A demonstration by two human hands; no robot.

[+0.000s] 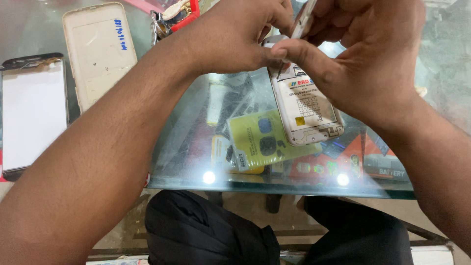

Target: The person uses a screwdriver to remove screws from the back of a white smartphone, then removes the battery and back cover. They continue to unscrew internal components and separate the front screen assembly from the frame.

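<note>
While dark-trousered knees are showing under the glass counter [186, 162] nearest the camera, an open-backed phone [306, 110] with its white battery exposed is lying just below the right hand [373, 68], its top end tucked under the fingers. Both hands are meeting above it: the left hand [230, 37] is pinching, and the right hand is closing narrowly on a thin white tool [303, 19]. Well left of the left hand, a cream back cover [98, 54] and a white phone screen [32, 115] are lying on the counter.
</note>
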